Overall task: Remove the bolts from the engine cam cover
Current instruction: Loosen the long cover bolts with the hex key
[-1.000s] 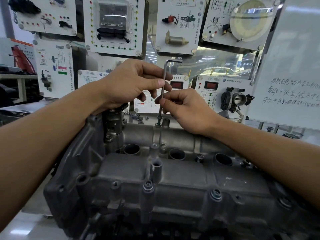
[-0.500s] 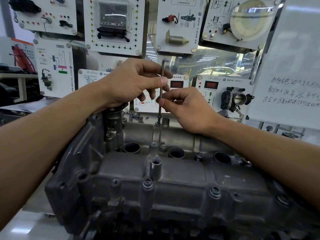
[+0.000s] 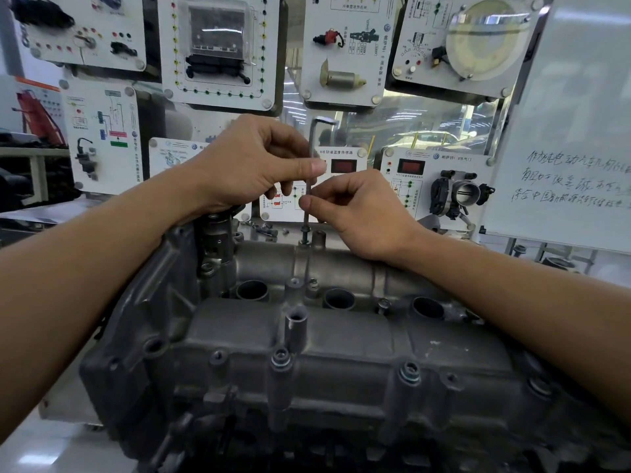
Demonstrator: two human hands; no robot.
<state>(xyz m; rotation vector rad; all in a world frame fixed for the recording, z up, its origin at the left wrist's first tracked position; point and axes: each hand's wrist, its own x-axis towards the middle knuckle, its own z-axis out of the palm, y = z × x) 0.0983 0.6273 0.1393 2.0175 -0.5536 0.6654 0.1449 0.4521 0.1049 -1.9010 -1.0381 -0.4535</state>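
Centrally, an upright hex key [image 3: 312,138] is pinched by both hands over a grey cam cover [image 3: 341,332].
Its upper shaft is held by the left hand [image 3: 252,165], its lower by the right hand [image 3: 362,216]; its tip is set in a bolt [image 3: 304,230] at the cover's far edge.

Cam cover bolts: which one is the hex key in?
The bolt at the far edge, centre: the hex key stands upright in it, pinched by left hand and right hand. Near-edge bolts have no tool.

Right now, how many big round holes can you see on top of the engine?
3 big round holes in a row: left, middle, right. The right arm may hide another.
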